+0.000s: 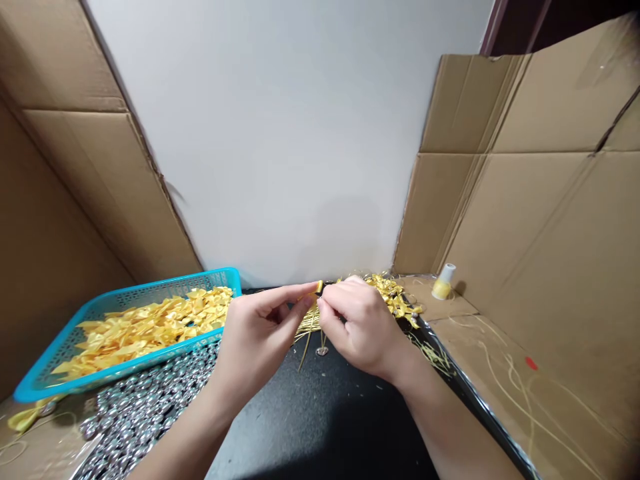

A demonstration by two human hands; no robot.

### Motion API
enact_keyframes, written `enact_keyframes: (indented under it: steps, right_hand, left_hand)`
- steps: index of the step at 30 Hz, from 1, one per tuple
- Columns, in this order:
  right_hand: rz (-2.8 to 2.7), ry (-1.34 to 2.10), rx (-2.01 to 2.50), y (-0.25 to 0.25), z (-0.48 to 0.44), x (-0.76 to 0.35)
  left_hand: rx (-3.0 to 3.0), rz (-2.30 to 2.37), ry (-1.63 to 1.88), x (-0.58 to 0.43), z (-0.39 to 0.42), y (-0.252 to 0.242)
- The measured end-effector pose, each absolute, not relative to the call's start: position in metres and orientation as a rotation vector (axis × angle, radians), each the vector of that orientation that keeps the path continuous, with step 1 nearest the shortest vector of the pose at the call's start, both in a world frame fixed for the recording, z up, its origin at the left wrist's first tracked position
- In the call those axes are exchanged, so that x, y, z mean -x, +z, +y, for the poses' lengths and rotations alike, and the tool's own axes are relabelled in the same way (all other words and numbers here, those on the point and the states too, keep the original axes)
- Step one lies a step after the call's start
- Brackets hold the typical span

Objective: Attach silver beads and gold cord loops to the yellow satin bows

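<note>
My left hand [263,327] is closed in a pinch, thumb against forefinger, on a small yellow ribbon bow [319,287] that shows only at the fingertips. Close against it, my right hand [357,323] is curled with thumb and forefinger together, apparently on a thin yellow cord that the fingers mostly hide. Below the hands a small silver bell [322,351] shows at the lower end of a cord; whether it hangs or rests cannot be told. Behind them a bundle of gold cords [309,321] lies on the black tabletop [300,413].
At left, a blue plastic basket [231,275] holds many yellow bows [155,327]. Many silver bells [150,400] lie before it. Finished-looking yellow bows with cords [393,293] pile up behind my right hand. A white-and-yellow cone spool [443,281] stands at right, near cardboard walls [545,227].
</note>
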State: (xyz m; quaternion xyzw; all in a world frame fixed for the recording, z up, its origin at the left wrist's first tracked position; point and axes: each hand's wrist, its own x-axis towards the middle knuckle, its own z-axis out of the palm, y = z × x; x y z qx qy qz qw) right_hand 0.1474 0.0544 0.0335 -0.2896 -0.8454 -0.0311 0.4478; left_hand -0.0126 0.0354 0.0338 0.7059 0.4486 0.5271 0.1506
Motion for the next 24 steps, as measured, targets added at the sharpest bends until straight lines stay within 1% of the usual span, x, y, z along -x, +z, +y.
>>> enact_keyframes:
  steps: [6,12,16,20,24]
  right_hand:
    - [-2.067,-0.154,0.659,0.033,0.056,-0.147]
    - [-2.058,-0.170,0.652,0.035,0.057,-0.151]
    - [-2.042,-0.216,0.673,0.036,0.058,-0.153]
    - [-2.035,-0.230,0.673,0.035,0.058,-0.151]
    - [-2.041,-0.247,0.658,0.035,0.057,-0.149]
  left_hand:
    - [-1.982,1.263,1.555,0.008,0.035,0.032]
    - [-1.798,1.260,1.725,0.003,0.030,0.035]
    - [-1.805,1.251,1.675,0.005,0.031,0.038]
    - [-1.875,1.337,1.708,0.009,0.031,0.042]
    - [-1.916,1.387,1.659,0.012,0.029,0.047]
